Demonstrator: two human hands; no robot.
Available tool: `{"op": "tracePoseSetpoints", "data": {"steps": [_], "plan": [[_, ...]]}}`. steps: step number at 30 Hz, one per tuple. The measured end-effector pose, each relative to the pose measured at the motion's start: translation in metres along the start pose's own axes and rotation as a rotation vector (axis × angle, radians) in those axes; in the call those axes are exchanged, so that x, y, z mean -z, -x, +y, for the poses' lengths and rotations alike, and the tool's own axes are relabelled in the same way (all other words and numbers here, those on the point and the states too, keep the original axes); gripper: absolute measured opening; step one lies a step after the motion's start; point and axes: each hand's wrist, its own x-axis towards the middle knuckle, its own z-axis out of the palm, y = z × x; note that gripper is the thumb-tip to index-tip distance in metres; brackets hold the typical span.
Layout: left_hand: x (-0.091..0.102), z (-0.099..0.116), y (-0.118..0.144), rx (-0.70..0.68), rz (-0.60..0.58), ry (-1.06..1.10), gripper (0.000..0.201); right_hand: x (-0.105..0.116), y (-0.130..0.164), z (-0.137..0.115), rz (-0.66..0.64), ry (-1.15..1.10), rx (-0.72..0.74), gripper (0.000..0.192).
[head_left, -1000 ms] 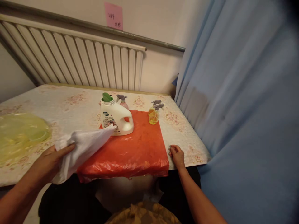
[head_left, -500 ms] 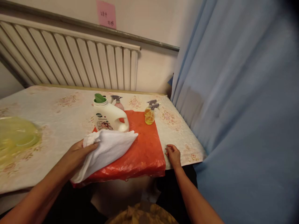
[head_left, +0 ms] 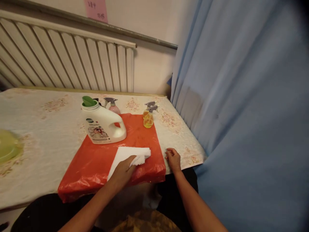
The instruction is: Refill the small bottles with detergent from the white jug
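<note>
The left hand [head_left: 123, 172] lies palm down on a folded white cloth [head_left: 130, 155], fingers curled over its near edge and pinching a bunched fold of it; the cloth itself lies flat on a crinkled red plastic sheet [head_left: 96, 164] that covers the near part of the table. Most of the cloth spreads away from the hand, towards the far side and slightly to its right.

Just right of that hand, past the sheet's right edge, the right hand [head_left: 173, 159] rests on the floral-patterned pale tablecloth [head_left: 48, 129], fingers loosely curled inward and the fingertips touching or almost touching the edge of the red sheet; whether it pinches the plastic I cannot tell.

Beyond the left hand and a little to its left, a white plastic detergent jug with a green spout [head_left: 102, 124] stands on the red sheet, well apart from the cloth. Behind the jug stands a pink spray bottle with a grey trigger [head_left: 112, 105]. Beyond the cloth, to the right, a small yellow spray bottle with a grey trigger [head_left: 149, 116] stands at the sheet's far corner. Far to the left lies a yellow-green plastic object [head_left: 7, 148], blurred.
</note>
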Motion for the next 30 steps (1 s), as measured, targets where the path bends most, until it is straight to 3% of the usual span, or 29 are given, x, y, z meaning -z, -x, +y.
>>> {"op": "tracePoseSetpoints", "data": {"steps": [3,10,15,18,19,25,30], "plan": [[-0.005,0.000,-0.002,-0.016,-0.037,-0.012,0.040,0.000,0.000,0.000,0.002,0.000,-0.001,0.024],[0.008,0.005,-0.009,-0.053,-0.004,-0.077,0.040,-0.001,0.001,0.001,0.004,-0.001,-0.004,0.024],[-0.032,-0.001,0.010,-0.072,-0.050,-0.227,0.045,-0.001,0.000,0.002,0.007,0.014,0.002,0.024],[-0.057,-0.008,0.027,-0.221,-0.308,-0.247,0.058,-0.001,0.000,0.004,0.012,0.026,0.008,0.023],[-0.062,-0.011,0.030,-0.252,-0.336,-0.250,0.061,0.000,0.000,0.004,0.013,0.030,0.009,0.023],[-0.057,-0.030,0.014,-0.305,-0.094,-0.470,0.048,0.000,0.000,0.003,0.015,0.040,0.018,0.022],[-0.060,-0.051,-0.003,-0.370,-0.039,-0.675,0.069,-0.001,0.000,0.003,0.012,0.030,0.011,0.023]]}}
